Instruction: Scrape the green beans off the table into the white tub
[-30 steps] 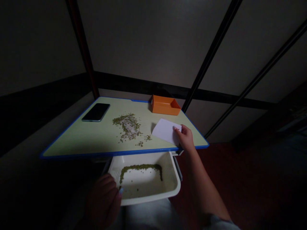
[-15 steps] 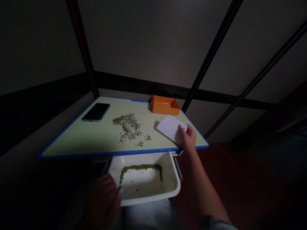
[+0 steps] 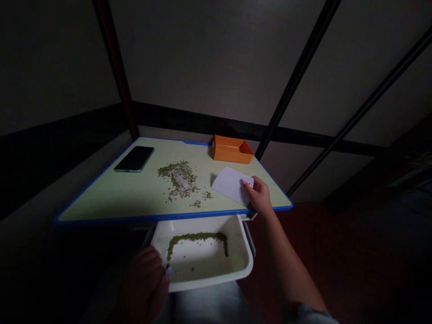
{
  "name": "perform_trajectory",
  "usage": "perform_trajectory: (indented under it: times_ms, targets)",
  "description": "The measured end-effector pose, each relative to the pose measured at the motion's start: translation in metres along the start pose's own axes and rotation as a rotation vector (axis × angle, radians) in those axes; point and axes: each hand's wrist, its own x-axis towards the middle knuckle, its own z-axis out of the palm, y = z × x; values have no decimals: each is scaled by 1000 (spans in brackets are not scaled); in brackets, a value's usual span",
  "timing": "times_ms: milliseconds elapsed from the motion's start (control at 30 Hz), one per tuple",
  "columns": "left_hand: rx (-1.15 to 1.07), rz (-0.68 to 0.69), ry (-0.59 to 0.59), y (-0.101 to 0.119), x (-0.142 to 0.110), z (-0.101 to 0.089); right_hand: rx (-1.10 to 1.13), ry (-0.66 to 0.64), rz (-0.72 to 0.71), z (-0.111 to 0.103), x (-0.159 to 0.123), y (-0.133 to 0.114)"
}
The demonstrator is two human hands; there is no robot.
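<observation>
A white card (image 3: 231, 185) is pinched in my right hand (image 3: 259, 194), thumb on top, over the right part of the pale tabletop (image 3: 111, 193). To its left lies a scattered heap of green beans or seeds mixed with white grains (image 3: 182, 178). My left hand (image 3: 148, 278), dim in the shadow, is closed at the left rim of a white plastic drawer (image 3: 248, 265) pulled out beneath the tabletop. Inside the drawer, more green seeds (image 3: 199, 236) line the far and side edges of its floor, with a few loose ones nearer me.
An orange open-topped box (image 3: 232, 150) stands at the back right of the tabletop. A dark-screened phone (image 3: 135, 159) lies at the left. Blue edging borders the tabletop, and panelled wall (image 3: 202, 58) rises close behind it.
My right hand has moved the white card a little to the left, towards the heap. My left hand stays at the drawer's rim, and the seeds look the same.
</observation>
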Motion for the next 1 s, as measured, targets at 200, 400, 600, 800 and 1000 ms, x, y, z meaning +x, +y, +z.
perform_trajectory:
  times_ms: [200, 400, 600, 800, 1000]
  targets:
    - [-7, -2, 0, 0, 1, 0, -47, 108, 8, -2, -1, 3]
    - [-15, -7, -11, 1, 1, -1, 66, 229, 45, -4, -1, 5]
    - [17, 9, -12, 0, -1, 0, 123, 322, 80, -4, -2, 2]
    - [10, -3, -27, 0, -2, 1, -13, 137, 35, -2, -4, -4]
    - [-2, 5, -10, 1, -1, 0, -248, 235, 10, -6, -2, 3]
